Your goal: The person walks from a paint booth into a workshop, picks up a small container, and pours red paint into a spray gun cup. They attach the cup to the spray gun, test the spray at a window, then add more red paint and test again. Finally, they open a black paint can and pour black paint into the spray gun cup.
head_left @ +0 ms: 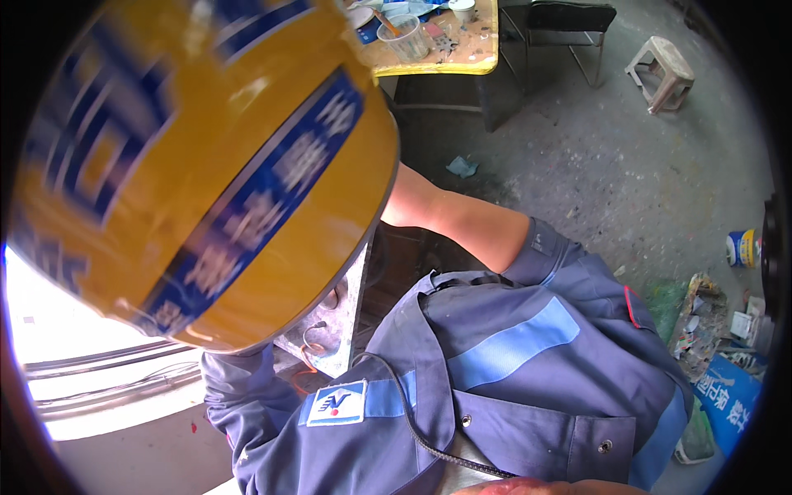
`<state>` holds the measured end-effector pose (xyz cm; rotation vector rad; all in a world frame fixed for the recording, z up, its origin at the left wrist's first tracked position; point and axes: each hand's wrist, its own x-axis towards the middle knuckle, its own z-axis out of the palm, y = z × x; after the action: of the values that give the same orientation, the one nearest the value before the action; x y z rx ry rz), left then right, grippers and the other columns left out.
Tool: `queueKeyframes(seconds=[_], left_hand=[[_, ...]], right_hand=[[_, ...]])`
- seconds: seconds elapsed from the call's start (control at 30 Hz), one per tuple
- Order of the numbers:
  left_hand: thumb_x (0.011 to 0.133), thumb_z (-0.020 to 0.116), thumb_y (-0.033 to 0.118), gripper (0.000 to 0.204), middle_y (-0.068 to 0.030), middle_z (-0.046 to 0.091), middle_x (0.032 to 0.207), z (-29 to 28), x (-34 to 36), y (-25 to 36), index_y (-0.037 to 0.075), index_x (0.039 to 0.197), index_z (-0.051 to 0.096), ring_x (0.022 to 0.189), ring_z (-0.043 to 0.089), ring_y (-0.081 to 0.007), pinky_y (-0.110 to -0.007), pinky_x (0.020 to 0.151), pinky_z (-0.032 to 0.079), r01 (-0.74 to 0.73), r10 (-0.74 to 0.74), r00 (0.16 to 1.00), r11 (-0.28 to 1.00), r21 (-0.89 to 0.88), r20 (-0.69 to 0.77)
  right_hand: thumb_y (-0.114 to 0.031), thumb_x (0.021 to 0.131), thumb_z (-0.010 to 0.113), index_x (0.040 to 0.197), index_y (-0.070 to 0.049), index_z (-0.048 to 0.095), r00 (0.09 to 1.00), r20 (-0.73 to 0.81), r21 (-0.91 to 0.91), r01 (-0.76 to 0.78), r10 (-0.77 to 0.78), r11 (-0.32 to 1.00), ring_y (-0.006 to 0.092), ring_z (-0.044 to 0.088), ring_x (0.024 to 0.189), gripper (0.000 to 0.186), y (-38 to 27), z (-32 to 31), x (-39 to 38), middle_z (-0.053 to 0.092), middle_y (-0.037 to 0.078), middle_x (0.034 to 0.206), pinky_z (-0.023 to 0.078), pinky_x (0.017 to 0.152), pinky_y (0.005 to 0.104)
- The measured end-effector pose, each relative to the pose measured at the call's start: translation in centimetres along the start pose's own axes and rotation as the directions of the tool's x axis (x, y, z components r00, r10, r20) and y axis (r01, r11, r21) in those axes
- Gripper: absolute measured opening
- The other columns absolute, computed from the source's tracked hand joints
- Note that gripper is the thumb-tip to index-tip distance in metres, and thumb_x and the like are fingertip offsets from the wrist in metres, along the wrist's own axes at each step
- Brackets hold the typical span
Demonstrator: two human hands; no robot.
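Yellow bucket [219,169] v. close, in frt of both hands.

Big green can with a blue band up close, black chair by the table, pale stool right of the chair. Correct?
No: the can is yellow, not green, as the head view shows. Blue band, black chair by the table and pale stool right of the chair all stand.

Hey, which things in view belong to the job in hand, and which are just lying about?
Likely part of the job:
- large yellow can; right forearm and left sleeve run behind it, hands hidden

Seemingly just lying about:
- crumpled pale-blue scrap
- plastic stool
- black folding chair
- small blue-and-yellow tub
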<state>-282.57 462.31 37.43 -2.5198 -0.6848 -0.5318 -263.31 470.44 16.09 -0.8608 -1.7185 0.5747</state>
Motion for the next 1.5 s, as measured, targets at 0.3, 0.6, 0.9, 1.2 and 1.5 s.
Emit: queueKeyframes(seconds=[0.3, 0.6, 0.9, 1.2, 1.5], left_hand=[[0.092, 0.059, -0.001, 0.033, -0.0207, 0.07, 0.11, 1.8, 0.6, 0.0, -0.002, 0.124, 0.067, 0.095, 0.07, -0.0305, -0.035, 0.087, 0.053, 0.013, -0.014, 1.0, 1.0, -0.027, -0.014], [0.093, 0.059, -0.001, 0.032, -0.0198, 0.071, 0.107, 1.9, 1.9, -1.7, -0.002, 0.123, 0.068, 0.093, 0.07, -0.0286, -0.034, 0.086, 0.053, 0.052, -0.056, 0.995, 0.998, -0.044, -0.082], [0.091, 0.055, -0.004, 0.036, -0.0166, 0.072, 0.096, 2.7, 6.1, -2.1, -0.002, 0.125, 0.067, 0.082, 0.07, -0.0234, -0.031, 0.084, 0.052, 0.116, -0.123, 0.992, 0.981, -0.158, -0.037], [0.095, 0.055, 0.002, 0.035, -0.0196, 0.072, 0.109, 3.9, 5.0, -2.6, -0.004, 0.128, 0.065, 0.081, 0.067, -0.0208, -0.03, 0.078, 0.053, 0.089, -0.12, 0.973, 0.983, -0.162, -0.197], [0.102, 0.05, 0.009, 0.041, 0.0056, 0.053, 0.071, 6.9, 2.4, -3.3, -0.005, 0.141, 0.053, 0.057, 0.039, -0.0012, -0.018, 0.052, 0.03, 0.224, -0.721, 0.631, 0.524, -0.821, -0.288]], right_hand=[[-0.006, 0.082, 0.057, 0.124, -0.003, 0.064, 1.0, -0.021, 0.031, -0.006, 0.007, 0.999, 0.0429, 0.067, 0.08, 0.043, 0.4, 0.2, -0.7, 0.067, 0.027, 0.086, 0.054, 0.072, 0.0477], [-0.007, 0.082, 0.06, 0.122, -0.007, 0.066, 0.976, 0.024, 0.084, -0.218, 0.217, 0.972, 0.0437, 0.067, 0.085, 0.04, -3.3, -3.8, 1.8, 0.068, 0.026, 0.094, 0.055, 0.074, 0.0446], [-0.006, 0.084, 0.057, 0.126, -0.008, 0.064, 0.953, 0.049, 0.081, -0.302, 0.299, 0.95, 0.0419, 0.067, 0.088, 0.043, -3.2, -3.6, 1.9, 0.069, 0.024, 0.097, 0.053, 0.077, 0.0407], [-0.007, 0.085, 0.057, 0.126, -0.008, 0.064, 0.954, 0.033, 0.075, -0.301, 0.299, 0.951, 0.0414, 0.067, 0.086, 0.042, -3.0, -3.5, 2.1, 0.068, 0.025, 0.096, 0.053, 0.076, 0.0402], [-0.01, 0.084, 0.06, 0.136, -0.005, 0.058, 0.924, 0.071, 0.066, -0.381, 0.376, 0.922, 0.0308, 0.071, 0.087, 0.052, -2.6, -4.3, 0.2, 0.071, 0.024, 0.099, 0.053, 0.082, 0.0339]])
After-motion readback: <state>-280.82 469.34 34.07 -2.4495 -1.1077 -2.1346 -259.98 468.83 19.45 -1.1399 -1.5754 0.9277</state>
